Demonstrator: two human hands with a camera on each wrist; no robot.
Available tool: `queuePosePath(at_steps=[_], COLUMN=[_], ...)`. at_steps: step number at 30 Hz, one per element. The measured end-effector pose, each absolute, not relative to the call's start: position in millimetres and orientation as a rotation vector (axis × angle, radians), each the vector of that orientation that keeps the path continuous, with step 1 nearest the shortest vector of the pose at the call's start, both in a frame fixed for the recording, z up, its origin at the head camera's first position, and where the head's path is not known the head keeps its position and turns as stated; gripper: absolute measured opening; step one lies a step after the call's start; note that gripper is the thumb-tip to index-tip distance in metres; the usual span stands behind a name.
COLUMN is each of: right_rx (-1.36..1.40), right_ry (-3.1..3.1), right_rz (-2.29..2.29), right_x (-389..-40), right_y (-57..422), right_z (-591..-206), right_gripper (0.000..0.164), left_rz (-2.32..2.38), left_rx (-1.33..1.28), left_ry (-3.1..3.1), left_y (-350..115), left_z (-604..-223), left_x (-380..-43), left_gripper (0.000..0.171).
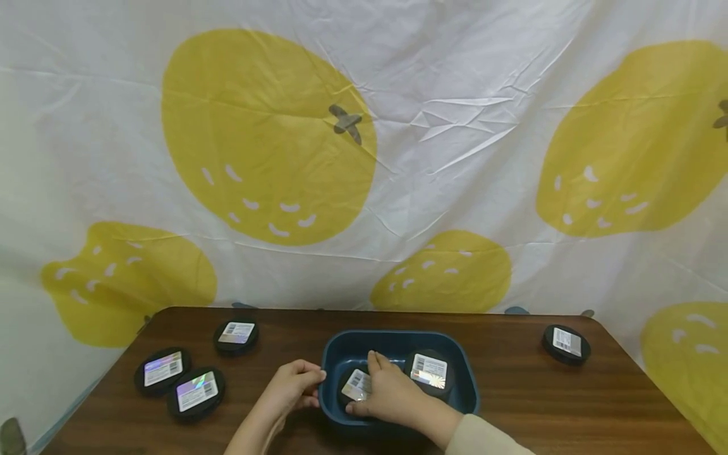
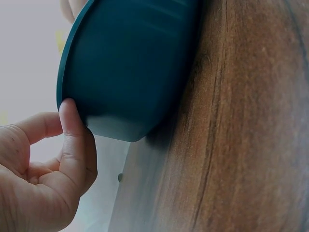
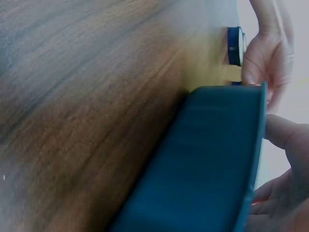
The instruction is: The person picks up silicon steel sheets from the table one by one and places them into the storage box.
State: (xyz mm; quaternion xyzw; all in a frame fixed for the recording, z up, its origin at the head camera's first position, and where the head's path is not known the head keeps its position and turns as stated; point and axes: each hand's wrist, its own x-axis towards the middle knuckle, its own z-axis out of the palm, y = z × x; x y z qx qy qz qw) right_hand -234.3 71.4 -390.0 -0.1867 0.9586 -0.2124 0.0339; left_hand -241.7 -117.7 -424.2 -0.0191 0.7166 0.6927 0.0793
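A dark blue plastic basin stands on the wooden table. My left hand pinches its left rim between thumb and fingers; in the left wrist view these fingers meet the basin's edge. Inside, my right hand reaches over a round black disc-shaped container with a white label, thumb at its near side and fingers toward its far side. The palm covers part of that disc. To the right of the hand lies another labelled black disc in the basin. The basin wall hides both discs in the right wrist view.
On the left of the table lie three more black discs, one at the back, one at the far left and one nearer. Another disc lies at the back right. A lemon-patterned curtain hangs behind the table.
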Motion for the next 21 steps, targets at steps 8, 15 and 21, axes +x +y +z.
queuePosePath(at_steps=[8,15,21], right_rx=[-0.702,-0.816,-0.786], right_ry=[2.933,3.006,3.063], right_rz=[-0.777,-0.725,-0.52], right_x=[-227.2,-224.3,-218.7], right_y=[89.6,108.2,128.4], right_z=[-376.9,-371.5,-372.8], right_gripper=[0.083,0.076,0.078], left_rz=[2.076,2.072,2.067], left_rx=[-0.069,-0.071,-0.074], left_ry=[2.147,2.158,2.152], left_y=[-117.4,-116.7,-116.9], left_z=[-426.6,-425.1,-423.1], left_x=[-243.4,-242.3,-241.5], left_gripper=[0.017,0.017,0.016])
